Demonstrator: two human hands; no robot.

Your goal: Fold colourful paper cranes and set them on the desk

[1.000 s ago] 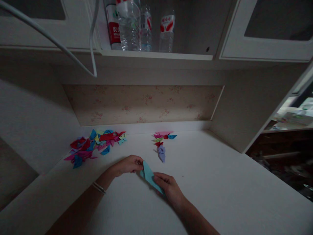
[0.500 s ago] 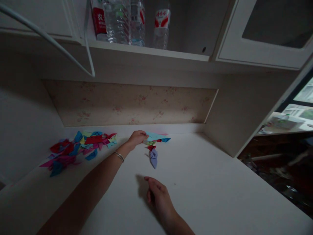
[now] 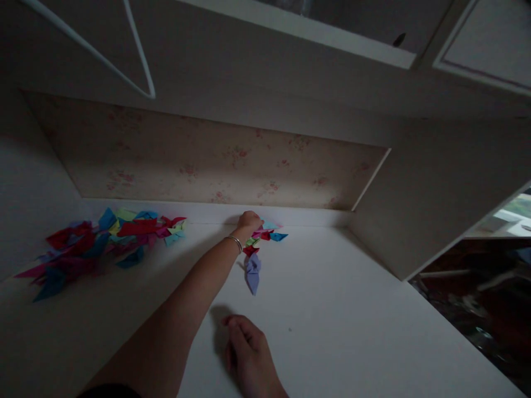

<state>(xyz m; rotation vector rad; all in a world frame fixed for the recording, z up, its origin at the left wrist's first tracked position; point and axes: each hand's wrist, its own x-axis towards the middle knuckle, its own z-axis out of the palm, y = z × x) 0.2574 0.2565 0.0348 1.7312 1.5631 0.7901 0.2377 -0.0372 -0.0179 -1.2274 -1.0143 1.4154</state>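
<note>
The left hand (image 3: 250, 221) was at the centre of the frame, fingers curled against the left end of a light teal folded paper (image 3: 271, 225) — whether they gripped it could not be told. A blue folded paper (image 3: 279, 237) and a lavender origami piece (image 3: 253, 272) lay just below it on the white tabletop (image 3: 352, 309). At lower centre, the right hand (image 3: 249, 352) had its fingers folded loosely inward — near the tabletop, well apart from the papers.
</note>
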